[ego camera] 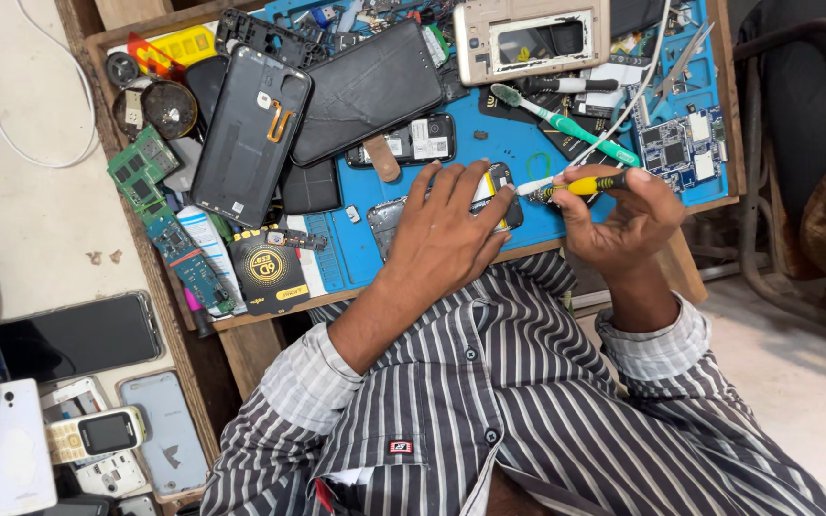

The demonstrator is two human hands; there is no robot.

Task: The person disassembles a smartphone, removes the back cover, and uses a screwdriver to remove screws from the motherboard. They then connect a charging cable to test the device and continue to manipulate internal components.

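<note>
Head view, looking down: left hand point(446, 229) lying flat with fingers spread, pressing down on a small opened phone point(489, 191) on the blue work mat point(518, 143) and pinning it in place; not curled around anything, palm down over most of the handset, so only the upper end of the phone showing past the fingertips. Right hand point(623, 215) closing on a yellow-handled screwdriver point(580, 185), pinching the handle between thumb and fingers, tip pointing toward the phone's exposed end just beyond the left fingertips. Lying just above the right hand: green toothbrush point(566, 124), white cable point(638, 96), small blue circuit board point(681, 148). Resting well beyond the left hand: large black phone back cover point(250, 134), dark phone laid face down point(365, 91), gold phone frame point(528, 38). Sitting further out on the left-hand side: green circuit boards point(141, 167), and below the bench a scatter of old handsets point(97, 435). Judging the work in hand: keeping the left palm's pressure steady so the handset is not sliding, holding the driver in line with the screw rather than slanting, turning with fingertips only, keeping loose parts on the mat away from the tip. Whether the tip is actually seated in a screw: too small to tell.
</note>
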